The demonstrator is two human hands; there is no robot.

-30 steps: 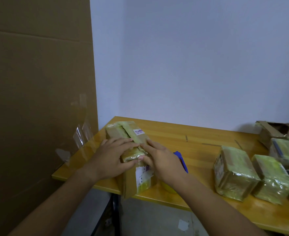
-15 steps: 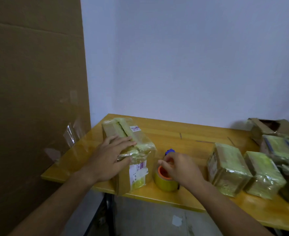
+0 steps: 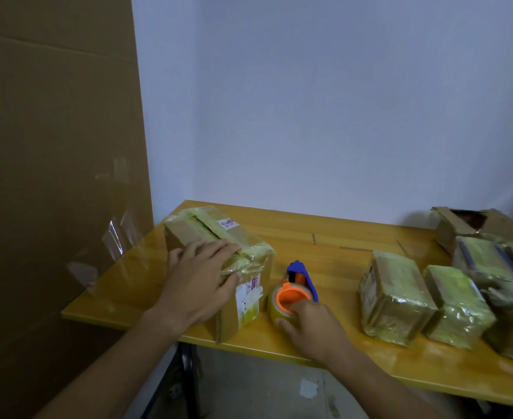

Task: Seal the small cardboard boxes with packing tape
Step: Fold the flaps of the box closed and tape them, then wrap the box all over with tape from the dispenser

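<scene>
Box [image 3: 219, 264] under flat left hand [image 3: 199, 285] — right hand [image 3: 312, 325] now seemingly grips tape roll [image 3: 288, 300].

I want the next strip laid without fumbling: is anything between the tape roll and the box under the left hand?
Nothing visible. The tape dispenser, gripped by the right hand, sits just right of the box that the left hand presses; only bare table separates them.

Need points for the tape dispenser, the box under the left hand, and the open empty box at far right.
tape dispenser [image 3: 291, 296]: head view, orange core rim.
box under the left hand [image 3: 250, 293]: head view, labelled near side.
open empty box [image 3: 468, 219]: head view, dark interior.
</scene>
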